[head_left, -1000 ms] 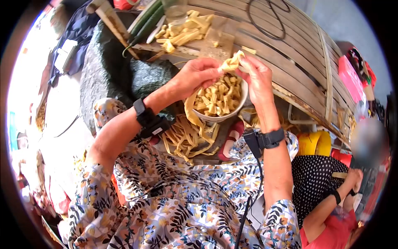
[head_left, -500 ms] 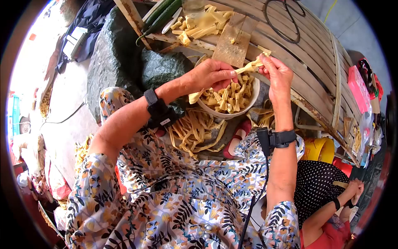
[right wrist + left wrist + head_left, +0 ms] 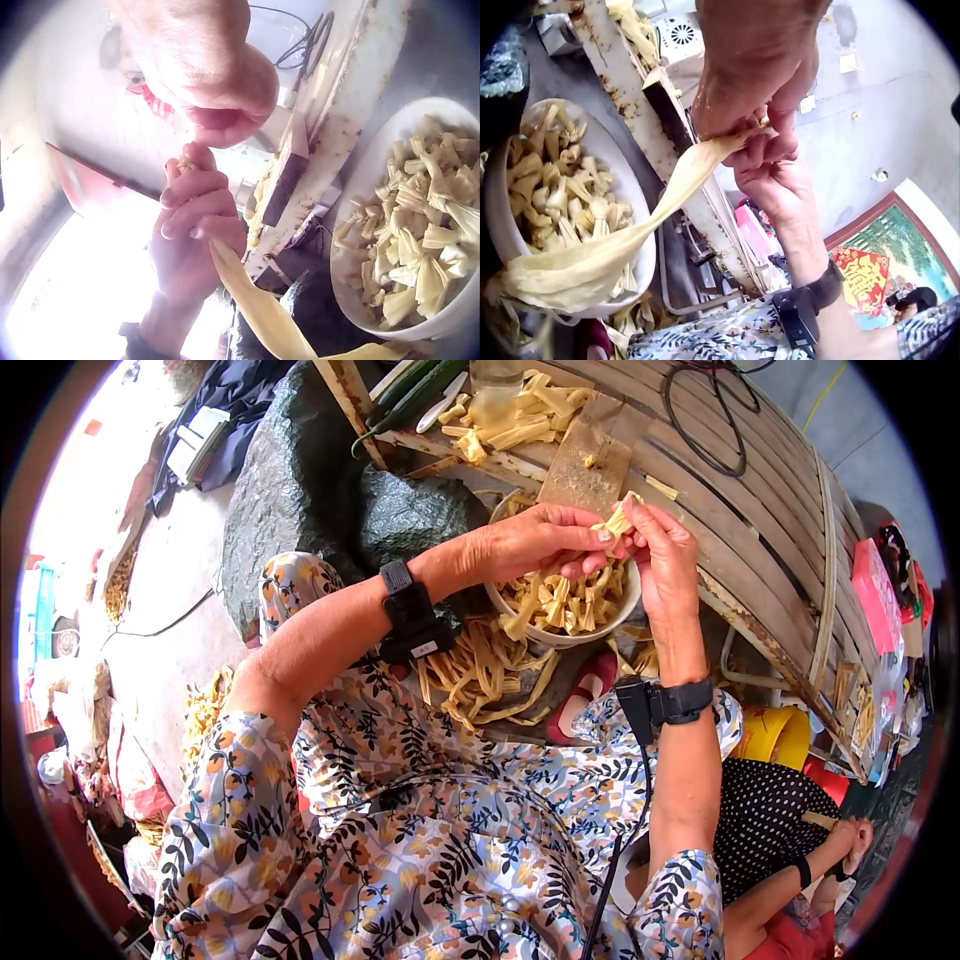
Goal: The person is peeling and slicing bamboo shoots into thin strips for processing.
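Both hands meet above a white bowl [image 3: 566, 641] of knotted pale yellow pieces [image 3: 420, 240]. My left hand [image 3: 555, 545] has its fingers curled round a soft, flat, pale yellow strip [image 3: 671, 199]. Its long end hangs from that hand, past the bowl's rim in the left wrist view. Thumb and fingers of my right hand [image 3: 668, 555] pinch the short upper end, close to the left fingertips. A bunched part of the strip shows between the hands in the head view; fingers hide the rest.
Loose strips [image 3: 480, 675] lie below the bowl. Behind it, a slatted bench [image 3: 770, 510] with a rusty edge carries a small board [image 3: 585, 475], cut yellow pieces [image 3: 525, 425], cucumbers [image 3: 415, 395] and a coiled cable [image 3: 735, 445]. Another person [image 3: 800, 870] sits at right, near a yellow bucket [image 3: 775, 735].
Half a second ago the hands were farther apart with the strip drawn taut between them; now they are close together at its short end. The head view has shifted, moving the scene rightward.
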